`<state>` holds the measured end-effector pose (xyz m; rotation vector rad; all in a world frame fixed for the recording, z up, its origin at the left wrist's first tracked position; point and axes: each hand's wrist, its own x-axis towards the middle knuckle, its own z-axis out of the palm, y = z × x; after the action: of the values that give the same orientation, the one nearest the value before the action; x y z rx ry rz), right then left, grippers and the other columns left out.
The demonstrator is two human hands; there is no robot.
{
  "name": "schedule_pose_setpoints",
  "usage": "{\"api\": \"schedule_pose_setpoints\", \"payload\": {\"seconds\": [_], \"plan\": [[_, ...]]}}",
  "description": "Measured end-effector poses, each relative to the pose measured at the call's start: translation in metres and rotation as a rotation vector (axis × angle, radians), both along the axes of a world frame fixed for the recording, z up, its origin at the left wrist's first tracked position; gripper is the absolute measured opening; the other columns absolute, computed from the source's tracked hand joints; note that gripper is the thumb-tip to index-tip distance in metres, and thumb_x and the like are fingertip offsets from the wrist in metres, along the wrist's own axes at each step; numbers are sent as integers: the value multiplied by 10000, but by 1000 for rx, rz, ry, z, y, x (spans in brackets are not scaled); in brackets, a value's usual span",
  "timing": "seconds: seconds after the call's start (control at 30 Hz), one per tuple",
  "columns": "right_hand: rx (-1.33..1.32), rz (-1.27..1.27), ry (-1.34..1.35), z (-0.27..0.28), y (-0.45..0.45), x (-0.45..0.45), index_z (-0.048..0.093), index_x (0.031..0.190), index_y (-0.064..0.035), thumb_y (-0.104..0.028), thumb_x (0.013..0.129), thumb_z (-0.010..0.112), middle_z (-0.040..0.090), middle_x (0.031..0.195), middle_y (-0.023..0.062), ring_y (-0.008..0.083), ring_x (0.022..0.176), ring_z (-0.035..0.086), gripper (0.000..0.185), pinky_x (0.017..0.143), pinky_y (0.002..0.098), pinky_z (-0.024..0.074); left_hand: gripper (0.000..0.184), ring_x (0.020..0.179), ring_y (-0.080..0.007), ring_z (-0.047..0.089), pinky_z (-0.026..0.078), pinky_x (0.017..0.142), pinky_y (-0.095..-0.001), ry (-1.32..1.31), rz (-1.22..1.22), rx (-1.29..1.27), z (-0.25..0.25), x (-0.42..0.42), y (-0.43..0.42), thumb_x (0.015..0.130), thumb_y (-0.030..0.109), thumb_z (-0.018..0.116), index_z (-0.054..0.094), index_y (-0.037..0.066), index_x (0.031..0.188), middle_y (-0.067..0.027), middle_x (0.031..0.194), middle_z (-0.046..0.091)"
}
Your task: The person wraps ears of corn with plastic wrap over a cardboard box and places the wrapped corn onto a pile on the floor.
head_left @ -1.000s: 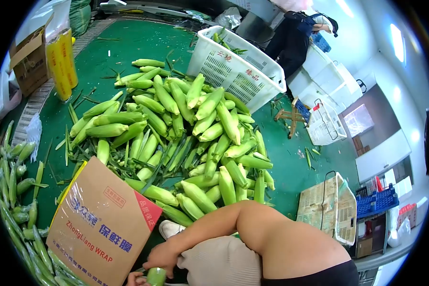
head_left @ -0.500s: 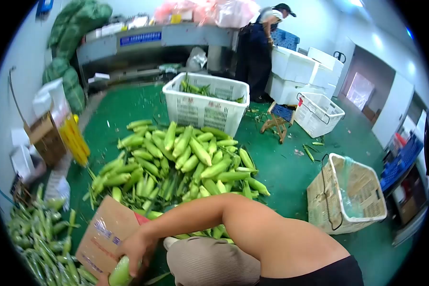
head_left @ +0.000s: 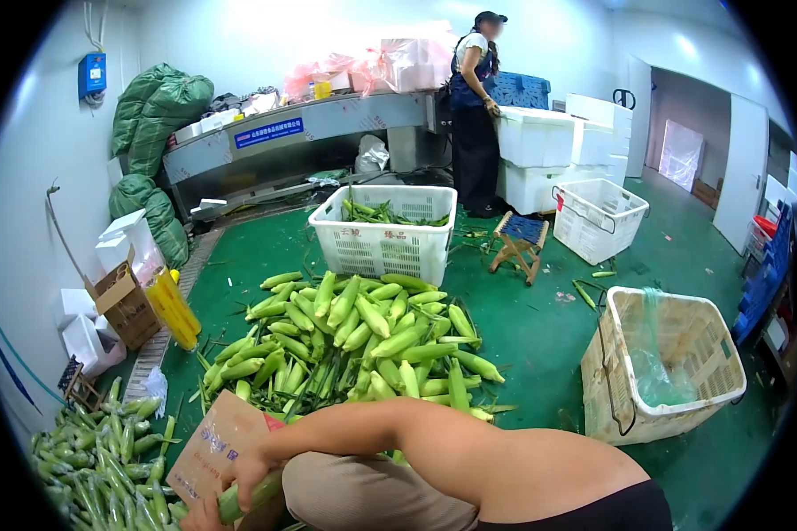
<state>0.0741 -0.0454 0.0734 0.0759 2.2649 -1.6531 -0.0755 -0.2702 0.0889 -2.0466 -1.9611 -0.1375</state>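
My right arm reaches across to the left, and my right hand (head_left: 250, 469) is closed around the upper side of a green-husked ear of corn (head_left: 255, 497). At its left end my left hand (head_left: 204, 515) grips the same ear, partly cut off by the frame's lower edge. Right behind both hands stands a brown cardboard box (head_left: 211, 450) with printing on its side. A pile of husked green corn (head_left: 363, 332) spreads over the floor beyond my knee (head_left: 363, 487). To the left of the box lie several ears wrapped in clear film (head_left: 106, 460).
A white crate with husk leaves (head_left: 381, 252) stands behind the pile. On the right are a dirty white crate (head_left: 598, 380), another white crate (head_left: 593, 239) and a folding stool (head_left: 520, 248). A person (head_left: 476, 115) stands by white foam boxes (head_left: 533, 137).
My view has tilted up, so the scene sits lower. The ear of corn in my hands has turned from steep to nearly level. The person at the back stands more upright.
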Motion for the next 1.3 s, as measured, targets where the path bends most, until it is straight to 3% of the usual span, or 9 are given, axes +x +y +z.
{"api": "schedule_pose_setpoints", "payload": {"seconds": [0.07, 0.17, 0.27, 0.37, 0.73, 1.3], "plan": [[-183, -146, -135, 22, -11, 16, 559, 1459, -90, -311, 708, 906, 624, 1362, 157, 296, 1221, 625, 857, 1001, 428, 523, 618, 683, -312, 638, 524, 587, -408, 183, -117, 186, 3, -1, 5, 902, 155, 777, 533, 106, 1467, -172, 1100, 700], [-382, -275, -220, 47, -29, 36, 584, 1440, -90, -301, 711, 899, 631, 1355, 156, 284, 1219, 628, 821, 1005, 422, 523, 599, 639, -302, 599, 498, 559, -432, 231, -289, 419, 20, 7, 12, 946, 236, 730, 514, 127, 1494, -160, 1087, 704], [-369, -221, -177, 45, -32, 41, 590, 1433, -89, -297, 728, 886, 636, 1352, 154, 283, 1216, 631, 793, 1010, 420, 522, 583, 610, -303, 587, 482, 535, -459, 38, 26, 165, -12, 7, -4, 1006, 362, 641, 501, 133, 1524, -156, 1093, 714], [-294, -160, -108, 44, -36, 45, 596, 1426, -87, -293, 745, 873, 642, 1350, 153, 282, 1213, 635, 764, 1014, 418, 521, 588, 637, -302, 595, 486, 560, -456, -107, 157, 14, -23, 10, -12, 990, 357, 655, 510, 132, 1514, -156, 1099, 716], [-64, -32, 64, 45, -34, 58, 617, 1401, -80, -279, 806, 825, 662, 1341, 149, 279, 1203, 647, 661, 1032, 410, 517, 607, 735, -300, 623, 501, 653, -447, -238, 226, -87, -26, 17, -10, 931, 338, 705, 546, 128, 1477, -157, 1121, 723], [81, 24, 161, 49, -27, 71, 650, 1363, -70, -257, 901, 751, 694, 1326, 142, 274, 1188, 666, 509, 1058, 398, 511, 637, 888, -297, 667, 524, 795, -432, -298, 283, -108, -24, 25, -14, 840, 309, 782, 600, 121, 1421, -157, 1155, 735]]}}
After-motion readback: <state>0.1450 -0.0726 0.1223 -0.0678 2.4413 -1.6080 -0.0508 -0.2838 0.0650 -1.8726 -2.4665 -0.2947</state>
